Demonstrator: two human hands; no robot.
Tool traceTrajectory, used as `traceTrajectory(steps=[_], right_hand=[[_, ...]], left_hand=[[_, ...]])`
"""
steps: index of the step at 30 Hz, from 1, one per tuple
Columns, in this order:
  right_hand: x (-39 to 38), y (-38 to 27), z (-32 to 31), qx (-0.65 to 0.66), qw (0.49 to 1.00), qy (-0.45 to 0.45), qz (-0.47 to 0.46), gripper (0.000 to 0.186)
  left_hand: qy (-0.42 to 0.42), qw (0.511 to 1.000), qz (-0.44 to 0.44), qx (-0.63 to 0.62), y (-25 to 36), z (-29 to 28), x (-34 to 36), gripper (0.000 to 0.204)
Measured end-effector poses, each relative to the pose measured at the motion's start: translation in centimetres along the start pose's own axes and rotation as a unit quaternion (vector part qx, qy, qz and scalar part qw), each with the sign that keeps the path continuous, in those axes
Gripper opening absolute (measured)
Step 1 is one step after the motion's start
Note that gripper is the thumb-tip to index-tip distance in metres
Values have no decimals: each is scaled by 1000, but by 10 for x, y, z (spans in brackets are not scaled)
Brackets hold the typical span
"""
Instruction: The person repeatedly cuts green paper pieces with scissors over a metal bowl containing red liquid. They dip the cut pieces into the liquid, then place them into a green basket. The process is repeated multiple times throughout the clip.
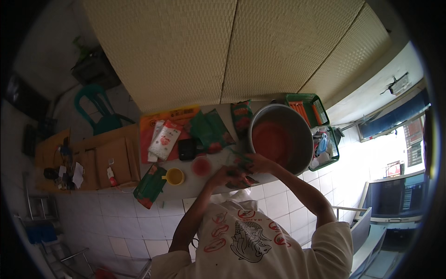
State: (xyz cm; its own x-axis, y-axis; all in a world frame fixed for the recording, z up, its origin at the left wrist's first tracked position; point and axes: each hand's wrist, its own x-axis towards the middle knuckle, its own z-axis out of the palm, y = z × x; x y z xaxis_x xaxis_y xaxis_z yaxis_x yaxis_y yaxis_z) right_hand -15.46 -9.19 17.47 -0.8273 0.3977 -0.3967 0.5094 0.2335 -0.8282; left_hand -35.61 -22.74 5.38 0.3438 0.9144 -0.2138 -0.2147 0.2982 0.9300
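My grip, left hand (227, 176) and right hand (258, 163) close together, holds a green-and-red packet (245, 179) at the worktop's (224, 113) near edge. Beyond it, rightward, I see the metal pot (304, 137); leftward, the yellow cup (175, 176).

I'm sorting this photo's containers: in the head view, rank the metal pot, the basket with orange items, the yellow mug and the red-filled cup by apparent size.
1. Metal pot
2. Basket with orange items
Yellow mug and red-filled cup: look alike, unranked.
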Motion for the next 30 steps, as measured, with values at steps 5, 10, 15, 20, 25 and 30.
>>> traceTrajectory(steps=[5,10,15,20,25,30], right_hand=[[-19,-17,-23,107,989,82,55,56],[-37,-11,-7,-70,986,115,94,37],[-20,14,46,-68,966,214,129,38],[47,83,93,-132,950,183,214,49],[82,130,115,-256,943,189,100,46],[108,109,97,-508,856,54,71,30]], left_hand=[[-20,996,74,35,-26,3,9,20],[-6,995,83,48,-21,-5,-7,19],[-7,991,117,64,-17,4,-30,22],[-1,994,97,52,-22,9,-37,25],[3,993,94,68,-21,3,-38,27],[14,988,113,101,-22,3,-41,24]])
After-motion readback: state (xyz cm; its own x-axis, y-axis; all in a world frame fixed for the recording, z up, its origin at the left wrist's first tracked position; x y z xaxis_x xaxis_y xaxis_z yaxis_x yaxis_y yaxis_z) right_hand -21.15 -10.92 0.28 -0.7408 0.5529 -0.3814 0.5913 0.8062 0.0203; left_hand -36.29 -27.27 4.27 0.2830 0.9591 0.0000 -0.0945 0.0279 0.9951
